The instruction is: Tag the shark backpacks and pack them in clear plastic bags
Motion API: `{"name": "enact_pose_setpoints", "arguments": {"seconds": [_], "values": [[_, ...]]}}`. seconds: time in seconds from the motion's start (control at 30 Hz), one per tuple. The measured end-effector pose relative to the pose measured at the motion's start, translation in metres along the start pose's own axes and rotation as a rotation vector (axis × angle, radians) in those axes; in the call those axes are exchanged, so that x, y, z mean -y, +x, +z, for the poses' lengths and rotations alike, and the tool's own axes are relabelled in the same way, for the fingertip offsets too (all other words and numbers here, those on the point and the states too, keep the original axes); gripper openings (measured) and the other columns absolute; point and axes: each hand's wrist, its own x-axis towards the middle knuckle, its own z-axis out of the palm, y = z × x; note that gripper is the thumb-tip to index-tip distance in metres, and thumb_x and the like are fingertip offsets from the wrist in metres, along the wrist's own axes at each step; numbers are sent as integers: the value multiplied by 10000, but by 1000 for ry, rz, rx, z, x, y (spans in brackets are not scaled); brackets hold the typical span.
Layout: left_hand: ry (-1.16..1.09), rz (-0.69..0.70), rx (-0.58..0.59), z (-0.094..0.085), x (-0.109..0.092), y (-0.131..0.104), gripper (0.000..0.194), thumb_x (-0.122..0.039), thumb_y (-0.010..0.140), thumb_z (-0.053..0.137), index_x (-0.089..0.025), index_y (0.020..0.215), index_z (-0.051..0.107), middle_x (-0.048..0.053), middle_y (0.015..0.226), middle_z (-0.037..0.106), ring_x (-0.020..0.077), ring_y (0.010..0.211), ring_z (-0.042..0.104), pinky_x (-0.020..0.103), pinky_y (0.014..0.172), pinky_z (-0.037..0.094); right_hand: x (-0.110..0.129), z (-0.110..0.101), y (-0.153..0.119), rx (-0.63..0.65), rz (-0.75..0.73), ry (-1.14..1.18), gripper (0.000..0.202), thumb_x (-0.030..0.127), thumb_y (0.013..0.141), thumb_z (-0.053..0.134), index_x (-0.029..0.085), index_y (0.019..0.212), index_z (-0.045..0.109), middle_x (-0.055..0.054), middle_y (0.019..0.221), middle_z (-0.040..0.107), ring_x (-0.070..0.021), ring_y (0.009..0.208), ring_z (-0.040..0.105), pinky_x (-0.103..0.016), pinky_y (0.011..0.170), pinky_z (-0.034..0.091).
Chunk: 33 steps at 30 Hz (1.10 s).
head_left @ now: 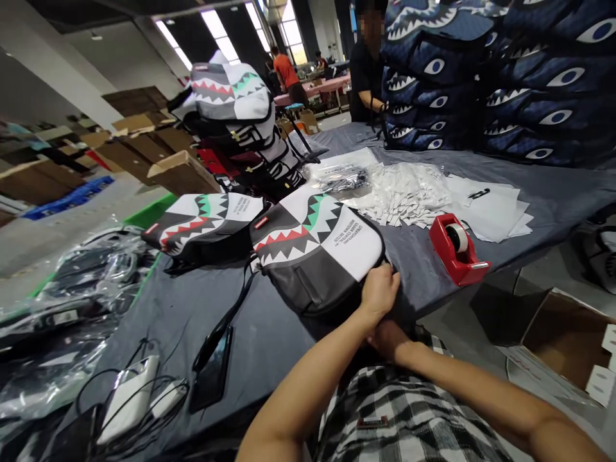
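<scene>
A backpack [298, 269] lies on the grey-covered table, printed with a red, green and white shark-tooth mouth over grey and white panels. My left hand [381, 290] is closed around its near right edge. Just below, close to my body, is my right hand [389, 339]; its fingers are in shadow, partly hidden behind my left wrist and the bag's edge, so its grip does not show. A black strap [224, 327] trails from the bag's left side across the table. Another backpack [206, 221] of the same print rests directly to the left.
A red tape dispenser [457, 250] stands right of the bag, near white tags [409, 192] and paper sheets [498, 208]. Stacked bags [235, 96] rise behind; blue shark bags [433, 83] stand back right. A phone [212, 372] and cables lie front left. A person [368, 77] stands beyond.
</scene>
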Motion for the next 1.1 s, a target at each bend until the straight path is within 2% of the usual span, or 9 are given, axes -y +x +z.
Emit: {"name": "enact_pose_setpoints", "arguments": {"seconds": [0.1,0.2,0.27,0.37,0.5,0.7,0.87,1.0,1.1], "values": [[72,45,34,7,-6,-9,225,-286,997,520,-99,1028,642,138,880,721,251,828,707,303,689,464,22,26,0,-76,18,194,300,107,881,428,224,640,563,-24,664,674,-188,645,652,-289,626,518],[179,321,57,6,22,-49,261,-310,1000,524,-124,1175,575,119,980,714,249,934,693,332,779,518,23,25,-11,-142,56,374,426,160,953,329,224,556,471,9,474,540,-145,448,553,-261,510,484],[203,497,-23,6,49,-82,252,-230,1003,499,-147,1239,532,118,1147,682,220,1044,652,328,860,522,18,19,-21,-195,88,493,444,222,978,320,219,562,477,14,450,494,-130,406,504,-239,445,437],[246,554,-169,18,79,-116,166,-131,986,480,-169,1110,583,100,1167,672,195,992,639,314,813,518,13,13,-25,-250,111,673,413,306,960,373,206,589,526,8,493,510,-118,423,475,-227,416,401],[95,483,-419,40,79,-119,98,-151,979,521,-184,952,609,48,947,706,171,809,635,313,696,457,18,12,-9,-252,94,810,389,479,884,512,217,602,571,32,467,447,-119,438,400,-238,404,380],[-125,458,-505,27,75,-112,122,-219,1019,484,-198,969,594,29,954,717,147,874,666,294,764,458,16,-16,-12,-301,87,697,467,509,910,549,213,549,556,18,481,485,-116,442,431,-240,423,380],[-98,407,-549,21,85,-118,189,-253,1019,493,-192,851,555,8,819,667,126,744,638,267,681,427,19,-55,-36,-543,-86,212,225,340,969,587,229,1128,701,3,680,657,-112,540,563,-235,538,440],[-95,416,-598,13,83,-121,208,-254,1003,525,-197,803,533,-9,756,635,115,685,612,258,654,419,27,-71,-23,-479,-380,-42,302,247,1016,489,258,1264,662,5,658,629,-109,545,543,-245,510,374],[-104,396,-595,-1,85,-126,207,-259,981,570,-201,785,536,-12,760,641,112,680,611,252,658,433,8,-87,-7,-366,-386,-48,343,247,1030,414,266,1238,687,4,596,556,-116,539,511,-247,524,368]]}}
